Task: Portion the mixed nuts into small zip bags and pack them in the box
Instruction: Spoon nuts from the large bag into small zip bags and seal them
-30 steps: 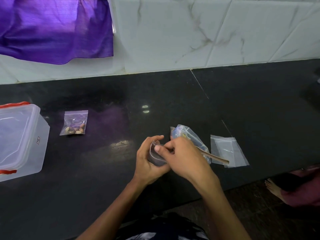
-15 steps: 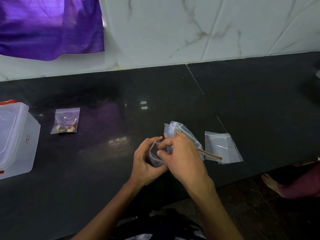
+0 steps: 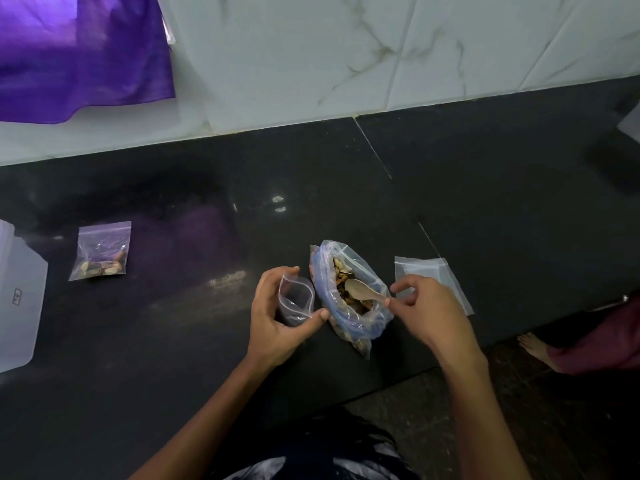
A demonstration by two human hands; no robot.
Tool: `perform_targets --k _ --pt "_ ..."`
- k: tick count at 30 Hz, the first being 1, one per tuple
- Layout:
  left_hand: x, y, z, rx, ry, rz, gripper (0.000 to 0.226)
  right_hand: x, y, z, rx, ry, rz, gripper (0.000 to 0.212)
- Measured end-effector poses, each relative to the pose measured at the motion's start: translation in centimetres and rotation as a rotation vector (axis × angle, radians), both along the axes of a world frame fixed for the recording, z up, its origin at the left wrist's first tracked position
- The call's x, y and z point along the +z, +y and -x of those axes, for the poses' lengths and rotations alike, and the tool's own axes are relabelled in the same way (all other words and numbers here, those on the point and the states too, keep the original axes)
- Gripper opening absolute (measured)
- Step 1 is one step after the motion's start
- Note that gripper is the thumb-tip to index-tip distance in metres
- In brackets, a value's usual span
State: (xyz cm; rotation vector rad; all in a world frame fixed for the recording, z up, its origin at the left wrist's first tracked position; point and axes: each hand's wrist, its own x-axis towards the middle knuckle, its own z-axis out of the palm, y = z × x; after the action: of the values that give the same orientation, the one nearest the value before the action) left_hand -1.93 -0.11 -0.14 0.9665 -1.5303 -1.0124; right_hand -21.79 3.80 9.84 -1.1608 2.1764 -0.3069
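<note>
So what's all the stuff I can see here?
Small zip bag: one, clear, empty, mouth open, held in the left hand.
Filled zip bag: one, clear, nuts inside, lying on the counter at left.
Big nut bag: one, clear bluish, open, centre.
Spoon: one, pale wood, bowl in the big nut bag.
Spare zip bags: clear, flat, right; count unclear.
Box: one, clear plastic, far left.
Cloth: one, purple, on the wall.
Counter: one, black.
Hands: left hand holds the small zip bag; right hand pinches the spoon handle.
</note>
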Motion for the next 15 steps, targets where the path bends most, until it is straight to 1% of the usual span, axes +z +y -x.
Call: perform_targets --k 1,3,6,7,9,11,13,15 --pt "0.0 -0.2 0.1 0.0 -0.003 0.009 0.058 -0.1 0.2 -0.2 -0.005 0.004 0.07 0.019" --pt "-0.1 -0.6 0.2 -0.007 0.002 0.023 0.058 -0.1 0.6 -0.8 -0.014 0.043 0.218 0.012" --pt "-0.2 -0.9 0.5 -0.018 0.003 0.035 0.058 -0.3 1.3 -2.2 -0.021 0.116 0.405 0.016" --pt "-0.2 -1.1 0.5 -0.018 -0.006 0.036 0.059 -0.6 1.4 -2.7 -0.009 0.152 0.431 0.019" --pt "-0.2 -1.6 0.7 -0.026 -0.016 0.025 0.06 -1.5 1.5 -3.3 0.034 0.228 0.417 0.025" --pt "-0.2 -2.3 0.9 -0.05 -0.005 -0.017 0.057 -2.3 1.2 -3.5 0.057 0.257 0.385 0.024" --pt "-0.4 -3.0 1.0 -0.076 0.006 -0.062 0.052 -2.8 0.9 -3.5 0.032 0.237 0.378 0.022" --pt "-0.5 -3.6 1.1 -0.118 0.019 -0.109 0.054 -2.9 0.6 -3.2 -0.026 0.17 0.386 0.02"
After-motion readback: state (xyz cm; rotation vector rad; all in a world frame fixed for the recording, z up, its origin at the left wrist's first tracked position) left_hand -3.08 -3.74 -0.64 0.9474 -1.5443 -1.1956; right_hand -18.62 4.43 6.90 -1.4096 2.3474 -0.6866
